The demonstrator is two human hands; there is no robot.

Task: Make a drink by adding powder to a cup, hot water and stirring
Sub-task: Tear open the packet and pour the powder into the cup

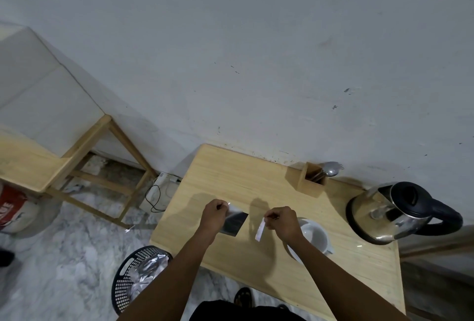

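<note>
My left hand [213, 214] pinches the top corner of a silvery powder sachet [234, 223], which hangs above the wooden table [230, 172]. My right hand [283, 219] pinches a narrow white strip [260, 230] torn from the sachet, held apart from it to the right. A white cup [314, 238] stands on the table just right of and below my right hand, partly hidden by my wrist. A steel electric kettle [384, 214] with a black lid and handle stands at the table's right side.
A wooden holder [310, 179] with spoons stands near the wall behind the cup. A black mesh bin [138, 277] with foil wrappers sits on the floor left of the table. A wooden bench [84, 156] and a power strip [164, 187] lie further left.
</note>
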